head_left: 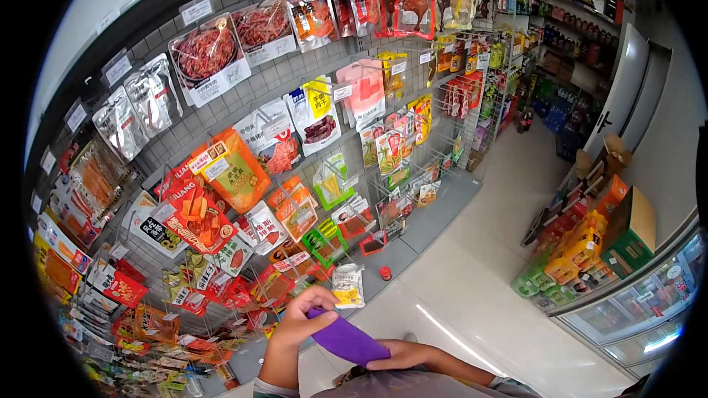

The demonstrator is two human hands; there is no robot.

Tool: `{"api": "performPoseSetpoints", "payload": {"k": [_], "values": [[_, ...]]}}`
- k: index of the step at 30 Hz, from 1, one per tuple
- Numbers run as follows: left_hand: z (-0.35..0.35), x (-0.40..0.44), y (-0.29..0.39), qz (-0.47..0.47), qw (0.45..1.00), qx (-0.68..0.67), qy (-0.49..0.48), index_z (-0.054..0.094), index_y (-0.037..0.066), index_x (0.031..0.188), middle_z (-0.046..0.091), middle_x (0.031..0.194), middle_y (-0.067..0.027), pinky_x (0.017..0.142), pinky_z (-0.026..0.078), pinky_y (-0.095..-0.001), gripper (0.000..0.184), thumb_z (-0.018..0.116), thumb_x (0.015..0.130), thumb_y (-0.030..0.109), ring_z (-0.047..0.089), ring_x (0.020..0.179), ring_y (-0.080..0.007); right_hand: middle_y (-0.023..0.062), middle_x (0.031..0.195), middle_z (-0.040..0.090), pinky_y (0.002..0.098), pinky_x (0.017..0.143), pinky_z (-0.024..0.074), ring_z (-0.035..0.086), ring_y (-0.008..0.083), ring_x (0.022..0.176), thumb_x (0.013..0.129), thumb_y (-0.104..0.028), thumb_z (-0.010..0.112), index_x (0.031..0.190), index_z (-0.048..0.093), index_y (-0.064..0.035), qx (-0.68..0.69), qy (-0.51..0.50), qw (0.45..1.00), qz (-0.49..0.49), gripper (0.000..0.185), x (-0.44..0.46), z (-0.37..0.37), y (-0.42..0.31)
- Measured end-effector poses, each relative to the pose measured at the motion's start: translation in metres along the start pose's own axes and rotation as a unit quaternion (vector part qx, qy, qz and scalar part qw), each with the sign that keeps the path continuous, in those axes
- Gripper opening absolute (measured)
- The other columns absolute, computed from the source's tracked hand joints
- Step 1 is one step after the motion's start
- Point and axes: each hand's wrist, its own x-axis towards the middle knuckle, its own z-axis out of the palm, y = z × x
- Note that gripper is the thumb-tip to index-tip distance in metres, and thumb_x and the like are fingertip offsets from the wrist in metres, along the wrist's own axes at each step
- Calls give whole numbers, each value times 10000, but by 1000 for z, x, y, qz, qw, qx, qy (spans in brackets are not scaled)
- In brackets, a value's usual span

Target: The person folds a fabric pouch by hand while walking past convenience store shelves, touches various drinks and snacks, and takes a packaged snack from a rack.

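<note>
A purple folded piece, seemingly cloth, [348, 337] stretches at a slant between my two hands, low in the head view. My left hand [304, 317] has its fingers curled and its thumb pressed on the upper left end. The lower right end is pinched by my right hand [405, 354], thumb on top. Just beyond my left fingers is a white and yellow packet [347, 286] at the foot of the snack rack; whether it stands or hangs I cannot tell. A small red-lidded container [385, 273] is close to it.
Snack packets, such as a red bag [195, 214] and an orange pouch [234, 169], hang on hooks across the rack. A grey base ledge [435, 214] runs below. Right of the pale floor [457, 280] are stacked drink packs [579, 250] and a glass-topped freezer [641, 324].
</note>
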Motion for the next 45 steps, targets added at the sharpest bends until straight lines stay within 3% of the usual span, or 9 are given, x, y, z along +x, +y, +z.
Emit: {"api": "performPoseSetpoints", "payload": {"k": [4, 15, 23, 25, 29, 32, 41, 43, 45], "values": [[9, 24, 3, 14, 995, -78, 63, 576, 51, 1195, 626, 883, 4, 703, 439, -204, 259, 679, 957, 59, 584, 784, -51, -23, 1012, 668, 241, 811, 490, 569, 69, 902, 1036, -482, 579, 1199, 675, -19, 12, -29, 989, 147, 501, -10, -44, -24], [21, 139, 6, 71, 973, 173, 133, 566, 52, 1150, 555, 880, 34, 672, 409, -190, 155, 612, 1003, 66, 510, 769, -31, 36, 1247, 586, 281, 981, 447, 529, 130, 1127, 1089, -379, 499, 1444, 476, 0, -3, 361, 931, -55, 520, -99, -145, 10], [8, 252, 32, 165, 883, 372, 233, 478, 35, 1302, 614, 1124, -78, 884, 495, -339, 348, 617, 992, 108, 601, 1064, -175, 34, 1162, 586, 328, 924, 482, 569, 159, 1056, 1003, -160, 621, 1379, 501, -45, 281, 589, 740, -162, 410, -142, -140, 69], [-3, 289, 40, 314, 820, 390, 278, 423, 11, 1390, 586, 1279, -162, 967, 491, -376, 494, 646, 965, 127, 593, 1175, -239, 30, 1089, 606, 315, 879, 492, 587, 151, 1003, 1010, -203, 613, 1309, 554, -50, 275, 605, 726, -178, 341, -150, -149, 72], [-49, 356, 58, 344, 785, 417, 303, 420, 7, 1415, 542, 1377, -175, 1121, 388, -408, 478, 576, 1015, 219, 520, 1310, -269, 69, 900, 658, 310, 707, 522, 637, 160, 785, 1016, -290, 599, 1136, 638, -6, 268, 665, 677, -167, 310, -155, -167, 41], [-74, 401, 73, 437, 849, 165, 246, 430, 39, 1454, 506, 1467, -172, 1186, 295, -413, 474, 362, 1094, 341, 458, 1397, -274, 160, 1081, 692, 382, 845, 568, 689, 263, 967, 990, -199, 602, 1177, 599, 24, 280, 636, 684, -222, 291, -144, -190, -1], [-114, 487, 82, 426, 851, 101, 290, 624, 23, 1237, 663, 1269, -128, 1143, 368, -401, 336, 370, 1098, 194, 592, 1223, -249, 156, 1184, 676, 406, 976, 538, 673, 271, 1081, 975, -151, 642, 1287, 564, 4, 255, 492, 819, -148, 357, -47, -320, -80], [-135, 499, 75, 468, 734, 368, 328, 677, 9, 1116, 703, 1173, -146, 1164, 347, -477, 326, 392, 1072, 162, 607, 1213, -294, 135, 1220, 665, 396, 1004, 517, 654, 251, 1123, 991, -175, 643, 1325, 554, -18, 202, 456, 852, -158, 380, 4, -345, -109], [-132, 510, 80, 494, 721, 339, 348, 700, -1, 974, 714, 1041, -150, 1177, 321, -531, 305, 428, 1029, 126, 631, 1131, -330, 89, 1209, 651, 348, 983, 497, 628, 206, 1126, 995, -124, 643, 1311, 560, -31, 219, 418, 869, -149, 339, 37, -363, -137]]}}
